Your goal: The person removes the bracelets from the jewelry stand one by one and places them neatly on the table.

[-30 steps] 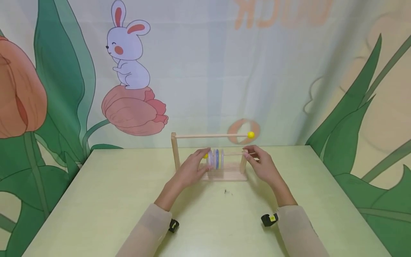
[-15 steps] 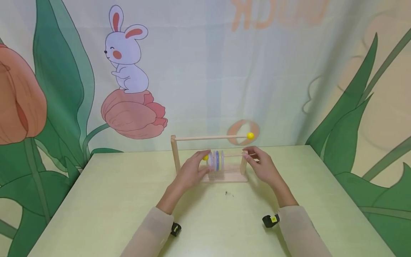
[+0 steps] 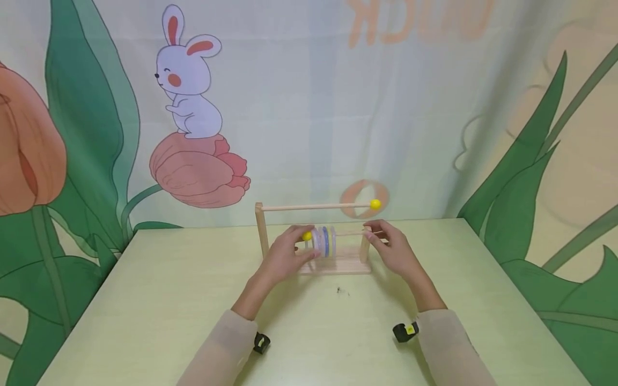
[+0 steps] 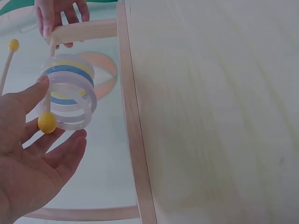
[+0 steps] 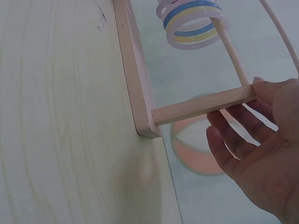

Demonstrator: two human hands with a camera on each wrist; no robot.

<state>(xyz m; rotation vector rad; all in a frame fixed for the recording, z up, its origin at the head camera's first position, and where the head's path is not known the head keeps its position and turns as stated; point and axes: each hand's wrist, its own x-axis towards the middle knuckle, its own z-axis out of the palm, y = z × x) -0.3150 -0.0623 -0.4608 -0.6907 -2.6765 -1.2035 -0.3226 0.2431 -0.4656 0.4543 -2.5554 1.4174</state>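
Scarcely anything moves since the earlier frame: my left hand point(image 3: 285, 256) stays around the yellow ball point(image 4: 46, 122), thumb and fingers parted beside the rings point(image 4: 71, 68); whether they grip, I cannot tell. Rings hang together along the lower stick point(image 5: 232, 56) of the wooden rack point(image 3: 338, 264). My right hand point(image 3: 395, 251) pinches the top of the short post point(image 5: 201, 106).

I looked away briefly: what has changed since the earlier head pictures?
Nothing was visibly moved, taken hold of or let go; only the head camera's view shifted slightly. The left hand stays at the rings beside the yellow bead, the right hand keeps hold of the wooden post, and the frame stands in place.
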